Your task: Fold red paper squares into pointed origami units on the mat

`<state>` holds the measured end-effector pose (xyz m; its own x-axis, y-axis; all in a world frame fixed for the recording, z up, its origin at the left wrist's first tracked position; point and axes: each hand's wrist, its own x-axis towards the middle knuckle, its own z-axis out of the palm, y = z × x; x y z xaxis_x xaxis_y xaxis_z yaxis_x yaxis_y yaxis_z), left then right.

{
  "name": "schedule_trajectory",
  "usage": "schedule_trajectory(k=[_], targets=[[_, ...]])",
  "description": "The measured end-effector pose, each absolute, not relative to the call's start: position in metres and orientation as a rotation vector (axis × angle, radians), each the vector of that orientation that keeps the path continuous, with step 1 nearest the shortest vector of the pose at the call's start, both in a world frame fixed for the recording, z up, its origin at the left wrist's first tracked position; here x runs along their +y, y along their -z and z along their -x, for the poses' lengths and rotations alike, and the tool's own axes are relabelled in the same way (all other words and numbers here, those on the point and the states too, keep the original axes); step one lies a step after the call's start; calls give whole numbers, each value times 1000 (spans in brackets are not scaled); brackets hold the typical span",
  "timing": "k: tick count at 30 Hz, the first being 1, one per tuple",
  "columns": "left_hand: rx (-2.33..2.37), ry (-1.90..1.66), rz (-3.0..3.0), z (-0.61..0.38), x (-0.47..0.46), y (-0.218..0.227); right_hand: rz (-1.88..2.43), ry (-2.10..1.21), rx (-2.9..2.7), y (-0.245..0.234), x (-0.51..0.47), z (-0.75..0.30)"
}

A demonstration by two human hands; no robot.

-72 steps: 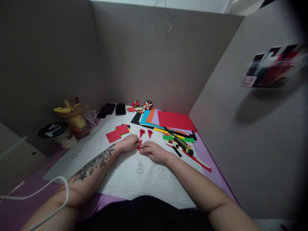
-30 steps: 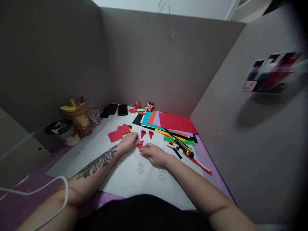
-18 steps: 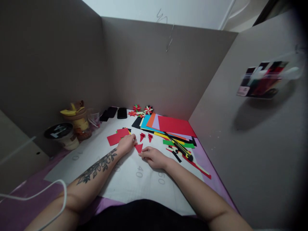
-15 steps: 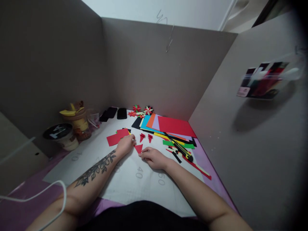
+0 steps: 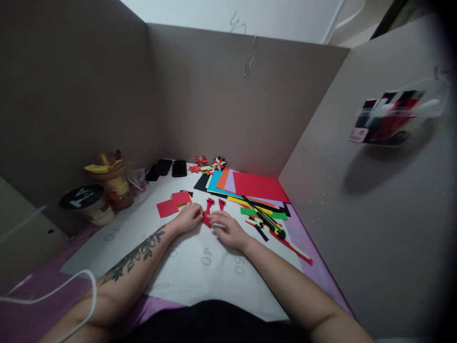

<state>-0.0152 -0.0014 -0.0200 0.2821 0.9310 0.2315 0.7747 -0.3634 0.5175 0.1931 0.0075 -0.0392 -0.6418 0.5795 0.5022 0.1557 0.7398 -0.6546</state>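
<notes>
Two hands meet over one small red fold (image 5: 206, 219) on the white mat (image 5: 200, 267), near its middle; your left hand (image 5: 189, 218) pinches its left edge with curled fingers, your right hand (image 5: 225, 227) presses its right side flat, fingers bent down onto the paper; whether the right thumb grips under it, you cannot tell. Judging by its look, the piece is thin paper: very light, soft, easily creased or torn, apt to slide on the smooth mat; hold it by the folded edges, not the point, and keep one fingertip pinning it. Just beyond lie two more red folds (image 5: 221, 204); to the left sit red squares (image 5: 167, 208); to the right a spread of coloured sheets (image 5: 259, 186) with a knife (image 5: 270, 222) and paper strips (image 5: 293, 247) on its near edge. Farther back stand finished stars (image 5: 210, 164) and dark phones (image 5: 178, 168); cups (image 5: 103, 188) stand at the far left; grey partitions (image 5: 200, 100) close the desk in.
</notes>
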Motion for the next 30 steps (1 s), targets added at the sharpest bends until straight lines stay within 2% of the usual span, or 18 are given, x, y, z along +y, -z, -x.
schedule_trajectory(k=[4,9,17,22,30], targets=[[1469,-1046,-2001,6,-6,18,871,-864,-1811,44,14,-187],[1449,-1238,-1905,-7,-11,18,987,-1083,-1715,47,16,-182],[1261,-1233,-1593,-17,-13,22,989,-999,-1770,40,11,-181],[1342,-1204,-1705,-15,-14,22,969,-914,-1799,39,10,-181],[1400,-1284,-2131,-4,-15,29,866,-1096,-1621,47,14,-183]])
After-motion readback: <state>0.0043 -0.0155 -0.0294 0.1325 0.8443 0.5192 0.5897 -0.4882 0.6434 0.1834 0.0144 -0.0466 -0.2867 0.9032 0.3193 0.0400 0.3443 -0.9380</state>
